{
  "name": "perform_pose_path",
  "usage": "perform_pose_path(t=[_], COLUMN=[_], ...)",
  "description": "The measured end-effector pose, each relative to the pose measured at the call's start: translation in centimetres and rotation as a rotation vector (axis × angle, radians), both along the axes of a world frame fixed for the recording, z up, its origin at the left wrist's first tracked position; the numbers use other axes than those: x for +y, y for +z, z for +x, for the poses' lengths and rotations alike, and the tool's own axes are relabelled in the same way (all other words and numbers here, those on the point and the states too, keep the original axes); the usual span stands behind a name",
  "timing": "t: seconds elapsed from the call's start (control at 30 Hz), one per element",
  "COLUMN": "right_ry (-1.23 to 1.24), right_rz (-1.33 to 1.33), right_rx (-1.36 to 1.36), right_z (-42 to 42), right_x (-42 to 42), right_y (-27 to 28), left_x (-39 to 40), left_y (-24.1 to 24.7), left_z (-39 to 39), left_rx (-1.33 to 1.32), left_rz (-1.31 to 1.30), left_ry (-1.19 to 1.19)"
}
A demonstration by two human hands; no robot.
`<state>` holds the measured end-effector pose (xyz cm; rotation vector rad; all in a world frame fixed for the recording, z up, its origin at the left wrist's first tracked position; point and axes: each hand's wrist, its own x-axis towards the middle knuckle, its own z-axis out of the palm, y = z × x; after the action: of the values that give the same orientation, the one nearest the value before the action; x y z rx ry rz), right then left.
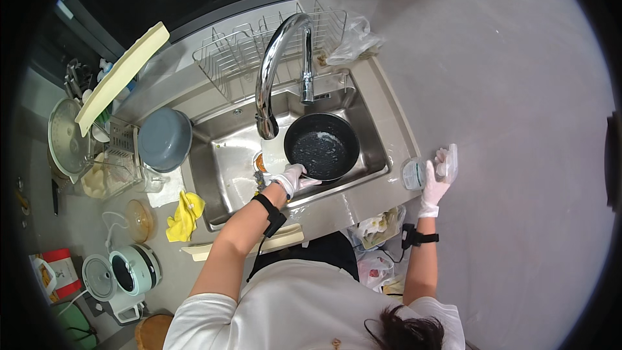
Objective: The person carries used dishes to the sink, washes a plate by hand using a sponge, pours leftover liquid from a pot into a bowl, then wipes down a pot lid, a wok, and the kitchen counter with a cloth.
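Observation:
A black pan, wet and streaked with whitish suds inside, sits in the stainless steel sink. My left hand, in a white glove, grips the near left side of its rim. A white round dish shows partly from under the pan. Off the counter's right end, my gloved right hand holds a small clear plastic container; its contents are hard to make out. Just left of that hand, at the counter edge, stands a clear tub bearing a label.
A chrome faucet arches over the sink. Behind stands a wire dish rack beside a plastic bag. Left are a grey-blue basin, a yellow cloth and a rice cooker. Below the counter hangs a waste bin.

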<state>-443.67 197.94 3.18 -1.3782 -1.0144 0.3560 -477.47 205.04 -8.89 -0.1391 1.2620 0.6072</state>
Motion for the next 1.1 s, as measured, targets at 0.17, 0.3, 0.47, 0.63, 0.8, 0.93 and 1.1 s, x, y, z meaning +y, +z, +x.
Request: perform_pose_path(t=[0.17, 0.3, 0.47, 0.63, 0.8, 0.93, 1.1], right_ry=[-0.188, -0.359, 0.274, 0.259, 0.427, 0.548, 0.550], right_rz=[-0.071, -0.213, -0.145, -0.165, -0.623, -0.574, -0.554], right_rx=[-0.034, -0.102, -0.197, -0.618, -0.991, -1.277, -1.405], right_z=[-0.8, -4.0, -10.0, -8.6, -9.5, -10.2, -12.0], right_x=[-2.5, -6.4, 4.2, 21.0, 30.4, 33.3, 34.3], right_y=[-2.5, -6.7, 0.0, -4.1, -7.2, -9.0, -9.1], left_x=[1.8, 3.1, 5.1, 7.3, 9.3, 10.1, 10.7], left_y=[0.0, -0.9, -0.5, 2.6, 1.3, 1.8, -0.6], left_z=[3.2, 4.7, 6.8, 8.7, 8.5, 8.8, 8.8], left_rx=[-0.091, -0.086, -0.055, 0.081, 0.030, -0.006, 0.056], left_rz=[0.018, -0.063, 0.027, 0.078, 0.084, 0.062, 0.072], left_ry=[0.003, 0.098, 0.188, 0.215, 0.251, 0.288, 0.298])
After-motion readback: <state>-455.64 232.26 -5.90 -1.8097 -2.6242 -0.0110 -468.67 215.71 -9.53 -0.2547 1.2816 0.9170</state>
